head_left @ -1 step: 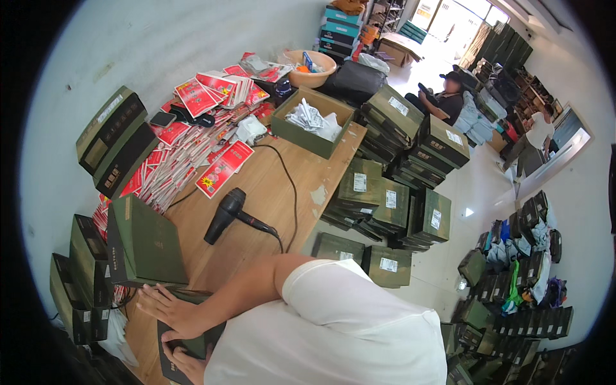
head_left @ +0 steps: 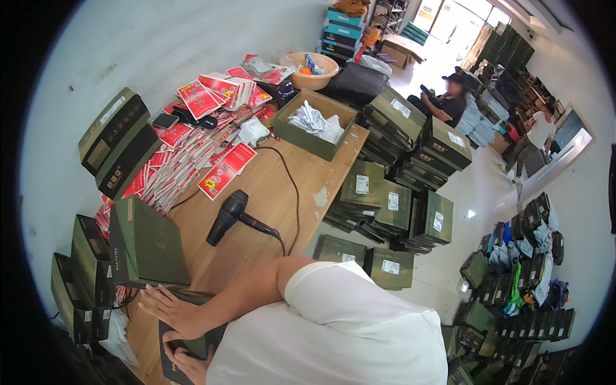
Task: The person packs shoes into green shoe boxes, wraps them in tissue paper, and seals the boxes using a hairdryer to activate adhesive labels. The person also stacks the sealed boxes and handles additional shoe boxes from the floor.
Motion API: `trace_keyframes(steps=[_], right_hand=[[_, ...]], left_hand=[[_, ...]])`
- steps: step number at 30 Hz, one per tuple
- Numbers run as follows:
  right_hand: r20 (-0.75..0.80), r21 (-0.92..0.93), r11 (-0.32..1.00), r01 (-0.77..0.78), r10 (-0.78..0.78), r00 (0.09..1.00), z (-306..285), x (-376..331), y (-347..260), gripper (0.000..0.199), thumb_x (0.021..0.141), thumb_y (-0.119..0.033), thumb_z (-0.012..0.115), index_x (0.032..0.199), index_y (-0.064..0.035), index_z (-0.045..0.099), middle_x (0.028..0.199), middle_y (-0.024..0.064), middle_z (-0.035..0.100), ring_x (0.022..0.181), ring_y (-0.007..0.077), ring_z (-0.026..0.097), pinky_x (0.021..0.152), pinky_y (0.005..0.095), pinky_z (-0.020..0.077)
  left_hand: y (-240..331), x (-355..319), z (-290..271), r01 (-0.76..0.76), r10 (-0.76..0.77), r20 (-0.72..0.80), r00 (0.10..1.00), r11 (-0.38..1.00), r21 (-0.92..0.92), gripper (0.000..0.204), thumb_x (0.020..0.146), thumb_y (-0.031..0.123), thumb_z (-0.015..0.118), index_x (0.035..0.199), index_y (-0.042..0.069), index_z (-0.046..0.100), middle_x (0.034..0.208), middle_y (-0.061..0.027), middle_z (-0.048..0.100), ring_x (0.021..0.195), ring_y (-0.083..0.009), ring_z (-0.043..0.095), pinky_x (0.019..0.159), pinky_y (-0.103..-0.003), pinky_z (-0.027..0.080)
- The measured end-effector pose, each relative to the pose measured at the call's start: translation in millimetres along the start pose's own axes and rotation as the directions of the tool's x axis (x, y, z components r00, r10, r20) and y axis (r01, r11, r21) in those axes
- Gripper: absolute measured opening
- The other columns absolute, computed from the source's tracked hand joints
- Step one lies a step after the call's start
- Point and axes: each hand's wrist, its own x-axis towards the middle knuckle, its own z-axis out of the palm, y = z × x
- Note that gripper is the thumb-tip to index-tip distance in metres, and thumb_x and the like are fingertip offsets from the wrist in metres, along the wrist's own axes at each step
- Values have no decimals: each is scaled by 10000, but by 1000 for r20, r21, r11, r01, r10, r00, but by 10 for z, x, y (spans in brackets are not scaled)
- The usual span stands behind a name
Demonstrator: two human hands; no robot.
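Note:
Low on the left of the table lies a dark green box (head_left: pixel 168 354), partly hidden by my hands and white shirt. My right hand (head_left: pixel 172 312) rests over its upper end with the fingers stretched and spread, the tips close to a taller green box (head_left: pixel 154 240) that stands tilted behind it. Lower down, my left hand (head_left: pixel 187 364) lies on the same dark green box, fingers spread and thumb apart. Its wrist is hidden by my shirt. A black hair dryer (head_left: pixel 229 217) lies on the wooden table beyond my right forearm, its cord running toward the back.
Red printed packets (head_left: pixel 183 163) lie in a heap along the wall, with a phone (head_left: pixel 165 120) on them. An open green box (head_left: pixel 321 138) holds white paper. Boxes (head_left: pixel 391 204) are stacked beside the table. A seated person (head_left: pixel 452 99) and a standing person (head_left: pixel 539 131) are farther off.
The whole view has shifted very slightly. My two hands keep their places on the dark green box.

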Motion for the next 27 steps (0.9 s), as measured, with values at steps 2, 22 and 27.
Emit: trace_keyframes(steps=[2, 22, 27], right_hand=[[-110, 156, 985, -67, 85, 990, 19, 63, 152, 875, 917, -442, 543, 1497, 2, 60, 1545, 258, 35, 1439, 417, -35, 1151, 531, 28], [719, 579, -63, -813, 509, 473, -209, -64, 258, 886, 875, -758, 269, 1388, -51, 420, 1344, 142, 508, 1241, 254, 486, 1008, 387, 422], [673, 658, -27, -753, 470, 571, 197, 183, -194, 822, 906, -717, 297, 1375, -55, 429, 1329, 142, 509, 1224, 246, 493, 1021, 374, 409]], left_hand=[[-23, 73, -17, -96, 95, -27, 995, 995, -27, 621, 728, 314, 785, 1075, -8, 384, 1421, -288, 270, 1230, -446, 387, 943, -502, 359], [-678, -1060, 117, 563, -445, 727, 524, -459, -687, 616, 933, 553, 443, 1378, 128, 452, 1377, -132, 490, 1235, -403, 470, 907, -669, 430], [-1320, -1193, -127, 378, -443, 571, 692, -452, -808, 556, 932, 465, 503, 1324, 71, 495, 1311, -147, 547, 1166, -384, 538, 916, -586, 468]])
